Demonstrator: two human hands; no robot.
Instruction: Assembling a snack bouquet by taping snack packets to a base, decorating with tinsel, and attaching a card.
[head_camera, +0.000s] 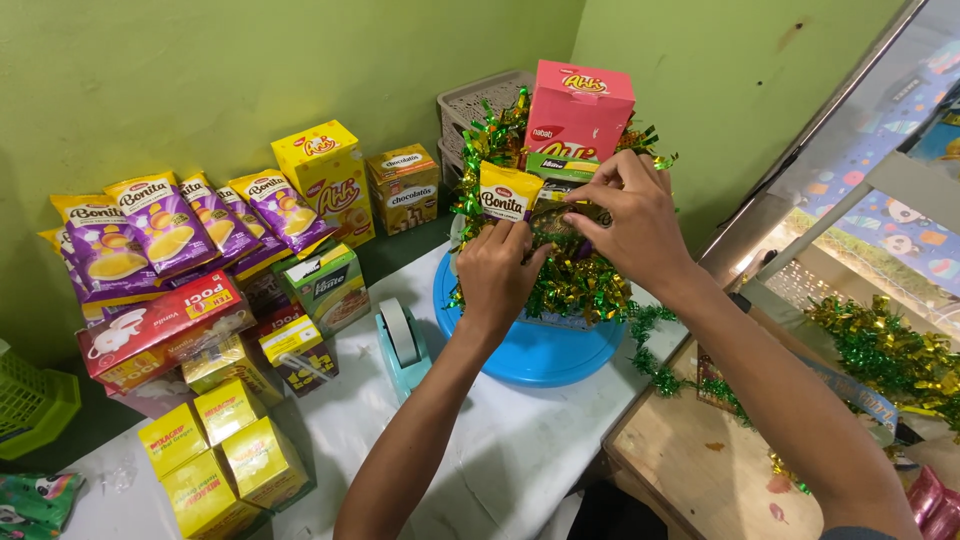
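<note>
A round blue tray (530, 355) sits under both hands, carrying crinkly green-gold tinsel (585, 280) and a glossy pink box (578, 110) behind the grip. The left hand (495, 275) pinches a small yellow packet (507, 192) upright. The right hand (630, 215) arches over, fingertips pinching a dark item too hidden to identify.

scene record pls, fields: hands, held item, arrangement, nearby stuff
left hand: left hand at the front of the arrangement, fingers pinched at a small dark item
right hand: right hand pinching the same spot from the other side
held item: too hidden to identify
arrangement: pink box and small yellow packet in green-gold tinsel on a blue round tray
nearby: tape dispenser, purple snack bags, yellow boxes
</note>
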